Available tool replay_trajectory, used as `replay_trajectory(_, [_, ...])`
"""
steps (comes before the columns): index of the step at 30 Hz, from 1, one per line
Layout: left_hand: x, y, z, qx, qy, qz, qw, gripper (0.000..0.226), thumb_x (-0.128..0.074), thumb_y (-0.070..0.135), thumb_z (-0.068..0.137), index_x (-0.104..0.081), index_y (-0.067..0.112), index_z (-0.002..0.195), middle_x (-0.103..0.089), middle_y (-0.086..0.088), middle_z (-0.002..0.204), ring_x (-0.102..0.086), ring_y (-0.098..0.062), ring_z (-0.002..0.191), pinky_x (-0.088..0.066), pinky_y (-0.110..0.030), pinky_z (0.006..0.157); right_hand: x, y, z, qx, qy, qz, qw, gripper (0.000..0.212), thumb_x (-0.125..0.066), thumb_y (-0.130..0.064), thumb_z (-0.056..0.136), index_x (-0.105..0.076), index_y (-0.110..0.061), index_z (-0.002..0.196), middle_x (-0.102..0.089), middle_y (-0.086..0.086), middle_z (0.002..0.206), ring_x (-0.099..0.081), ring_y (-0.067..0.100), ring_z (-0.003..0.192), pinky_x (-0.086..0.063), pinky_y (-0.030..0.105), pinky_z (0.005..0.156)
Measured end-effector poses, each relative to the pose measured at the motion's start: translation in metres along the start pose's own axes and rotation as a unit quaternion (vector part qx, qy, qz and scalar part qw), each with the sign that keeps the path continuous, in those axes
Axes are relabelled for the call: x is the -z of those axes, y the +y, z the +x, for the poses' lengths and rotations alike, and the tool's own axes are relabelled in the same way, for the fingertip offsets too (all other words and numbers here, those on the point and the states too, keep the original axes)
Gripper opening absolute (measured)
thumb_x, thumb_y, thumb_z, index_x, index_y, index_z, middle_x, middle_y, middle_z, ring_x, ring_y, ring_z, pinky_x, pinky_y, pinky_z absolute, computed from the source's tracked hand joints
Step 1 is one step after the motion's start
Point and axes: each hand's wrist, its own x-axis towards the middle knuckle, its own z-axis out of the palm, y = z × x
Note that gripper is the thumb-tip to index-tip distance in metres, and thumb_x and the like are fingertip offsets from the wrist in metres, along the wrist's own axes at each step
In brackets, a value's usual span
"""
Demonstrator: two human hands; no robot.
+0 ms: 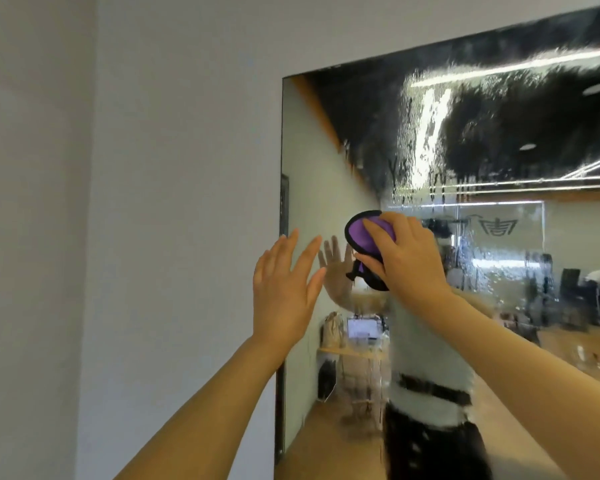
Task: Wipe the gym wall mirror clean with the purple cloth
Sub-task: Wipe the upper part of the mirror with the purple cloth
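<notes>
The wall mirror [326, 161] fills the right half of the view, its left edge running down the middle. Wet streaks and droplets cover much of its glass. My right hand [409, 258] presses a round purple cloth [361, 233] with a black rim against the mirror near its left side, fingers spread over the cloth. My left hand [284, 285] is raised beside it with fingers straight, fingertips at the glass by the mirror's left edge; whether they touch is unclear. Both hands are reflected in the mirror.
A plain white wall [153, 202] lies left of the mirror. The reflection shows a person in a white top, a wooden floor, tables, chairs and ceiling lights behind me.
</notes>
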Motion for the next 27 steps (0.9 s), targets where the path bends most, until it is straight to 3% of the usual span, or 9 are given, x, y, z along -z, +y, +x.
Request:
replay_trajectory(9, [-0.009,-0.003,0.097,0.003,0.012,-0.001,1.0,0.059,-0.016,0.052,0.101,-0.03,0.03,0.155,-0.021,-0.003,0.164,-0.015,-0.024,0.152,-0.01,-0.043,0.123,-0.037,0.044,0.105,-0.01,0.058,-0.05,0.997,0.058,-0.044,-0.047,0.092,-0.062,0.002,0.118,-0.06,0.025,0.115,-0.059,0.044,0.092,-0.053,0.049,0.069])
replay_trajectory(12, [-0.017,-0.005,0.125,0.006,0.038,-0.003,0.999,0.052,-0.03,0.042,0.104,-0.031,0.028,0.155,-0.023,-0.003,0.164,-0.017,-0.023,0.152,-0.011,-0.041,0.123,-0.043,0.054,0.126,-0.015,0.093,-0.072,0.993,0.062,-0.041,-0.052,0.093,-0.063,0.001,0.118,-0.06,0.025,0.115,-0.058,0.043,0.092,-0.05,0.047,0.072])
replay_trajectory(15, [-0.027,-0.006,0.151,0.001,0.054,-0.016,0.998,0.051,-0.032,0.038,0.105,-0.03,0.029,0.155,-0.022,-0.003,0.164,-0.016,-0.023,0.152,-0.011,-0.04,0.123,-0.05,0.061,0.134,-0.045,0.114,-0.061,0.991,0.053,-0.038,-0.037,0.096,-0.064,0.002,0.119,-0.058,0.027,0.117,-0.056,0.045,0.096,-0.044,0.046,0.076])
replay_trajectory(18, [-0.035,-0.004,0.171,-0.025,0.075,-0.037,0.996,0.049,-0.034,0.036,0.107,-0.03,0.028,0.155,-0.022,-0.003,0.164,-0.015,-0.024,0.152,-0.011,-0.042,0.122,-0.06,0.067,0.135,-0.071,0.113,-0.041,0.99,0.047,-0.039,-0.021,0.086,-0.067,0.004,0.114,-0.059,0.03,0.117,-0.056,0.05,0.094,-0.044,0.049,0.073])
replay_trajectory(23, [-0.056,-0.003,0.19,-0.093,0.077,-0.062,0.991,0.047,-0.039,0.029,0.107,-0.034,0.026,0.154,-0.025,-0.005,0.163,-0.017,-0.026,0.152,-0.012,-0.044,0.123,-0.061,0.069,0.131,-0.068,0.086,-0.032,0.994,0.061,-0.032,-0.037,0.086,-0.066,-0.004,0.125,-0.059,0.025,0.127,-0.054,0.051,0.106,-0.042,0.056,0.08])
replay_trajectory(27, [-0.069,0.002,0.201,-0.12,0.068,-0.07,0.988,0.048,-0.039,0.029,0.107,-0.032,0.029,0.154,-0.019,-0.005,0.165,-0.013,-0.026,0.153,-0.007,-0.042,0.122,-0.064,0.076,0.129,-0.076,0.087,-0.058,0.992,0.052,-0.038,-0.025,0.093,-0.056,-0.014,0.14,-0.058,0.016,0.131,-0.054,0.042,0.112,-0.038,0.05,0.085])
